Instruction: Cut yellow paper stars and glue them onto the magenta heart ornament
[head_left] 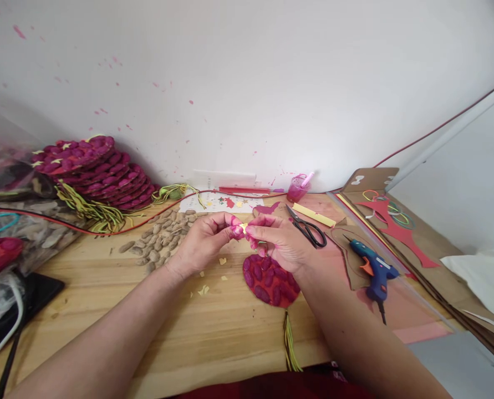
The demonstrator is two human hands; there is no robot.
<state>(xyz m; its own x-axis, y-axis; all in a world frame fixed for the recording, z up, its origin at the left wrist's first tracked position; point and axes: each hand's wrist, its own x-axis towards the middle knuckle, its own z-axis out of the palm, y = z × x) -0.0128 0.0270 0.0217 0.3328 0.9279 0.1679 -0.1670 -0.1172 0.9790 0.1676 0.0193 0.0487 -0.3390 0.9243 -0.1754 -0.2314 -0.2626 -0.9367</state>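
The left hand (pixel 203 241) and right hand (pixel 283 241) pinch a yellow paper bit (pixel 243 227) mid-frame. Below, the round thing (pixel 269 281) has purple bumps, no stars showing; the pile (pixel 101 172) at left has stars (pixel 66 146).

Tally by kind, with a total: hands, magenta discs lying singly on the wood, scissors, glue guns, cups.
Left hand and right hand: 2
Magenta disc: 1
Scissors: 1
Glue gun: 1
Cup: 1
Total: 6

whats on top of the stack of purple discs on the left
Pale yellow stars lie among the purple lumps on the top disc. The lower discs show mainly their edges; their faces are mostly covered, so I can't tell whether they carry stars.
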